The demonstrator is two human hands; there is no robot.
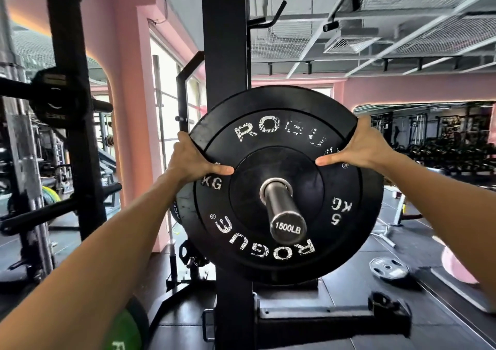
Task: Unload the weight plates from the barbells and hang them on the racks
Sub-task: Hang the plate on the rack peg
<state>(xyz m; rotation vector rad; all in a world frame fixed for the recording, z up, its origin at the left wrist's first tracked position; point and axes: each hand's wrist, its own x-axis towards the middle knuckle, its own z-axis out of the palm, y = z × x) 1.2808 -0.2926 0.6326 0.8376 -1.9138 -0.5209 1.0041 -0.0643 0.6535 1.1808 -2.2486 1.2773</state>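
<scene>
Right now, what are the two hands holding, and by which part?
Both the left hand and the right hand grip the black Rogue plate on the barbell sleeve, at its upper rim, one on each side.

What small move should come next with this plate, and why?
Probably slide the black plate straight toward the camera along the barbell sleeve. Both the left hand and right hand already grip its upper rim, and the sleeve end is bare.

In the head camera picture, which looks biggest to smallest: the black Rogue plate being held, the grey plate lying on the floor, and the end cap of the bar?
1. Black Rogue plate, by far.
2. Grey plate on the floor.
3. Bar end cap.
The last two look close in size; the cap is much nearer the camera, so their true order is unsure.
</scene>
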